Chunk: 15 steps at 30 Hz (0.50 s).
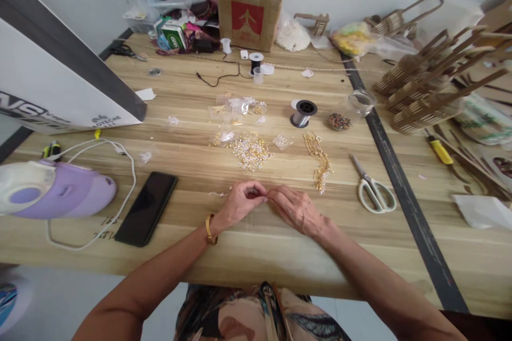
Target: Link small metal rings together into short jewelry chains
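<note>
head view shows a thin, silvery chain (pixel 218 194) beside the left hand (pixel 245 200)

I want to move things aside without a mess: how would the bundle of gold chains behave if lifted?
The bundle of gold chains would probably hang limp, since it lies in loose bends. Strands may snag or come up together, as they lie bunched. It looks fairly light, the strands being thin.
</note>
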Available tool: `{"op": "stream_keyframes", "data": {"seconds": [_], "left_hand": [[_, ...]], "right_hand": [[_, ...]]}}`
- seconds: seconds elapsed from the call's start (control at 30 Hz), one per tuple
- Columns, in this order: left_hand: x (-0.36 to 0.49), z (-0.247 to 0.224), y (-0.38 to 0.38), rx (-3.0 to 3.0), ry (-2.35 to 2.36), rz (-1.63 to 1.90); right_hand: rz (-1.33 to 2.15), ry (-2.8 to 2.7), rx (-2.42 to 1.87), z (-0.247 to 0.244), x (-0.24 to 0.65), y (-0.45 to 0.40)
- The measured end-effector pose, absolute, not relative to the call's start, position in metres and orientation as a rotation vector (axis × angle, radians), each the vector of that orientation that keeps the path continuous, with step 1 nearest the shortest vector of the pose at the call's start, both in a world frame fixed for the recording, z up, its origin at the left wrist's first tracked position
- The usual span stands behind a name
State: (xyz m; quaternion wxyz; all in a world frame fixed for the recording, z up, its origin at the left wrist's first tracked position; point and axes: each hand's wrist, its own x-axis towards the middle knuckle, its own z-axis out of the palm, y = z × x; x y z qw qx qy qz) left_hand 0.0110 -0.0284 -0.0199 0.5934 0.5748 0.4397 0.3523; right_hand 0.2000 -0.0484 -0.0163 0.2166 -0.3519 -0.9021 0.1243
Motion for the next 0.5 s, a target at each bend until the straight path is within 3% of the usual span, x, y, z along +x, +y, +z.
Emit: {"op": "stream_keyframes", "data": {"seconds": [0.5], "left_hand": [[0.013,-0.0203,-0.0302,1.271,1.007,0.832]], "right_hand": [[0.201,-2.572,-0.953,-0.0184,0.1997,-0.0482]]}}
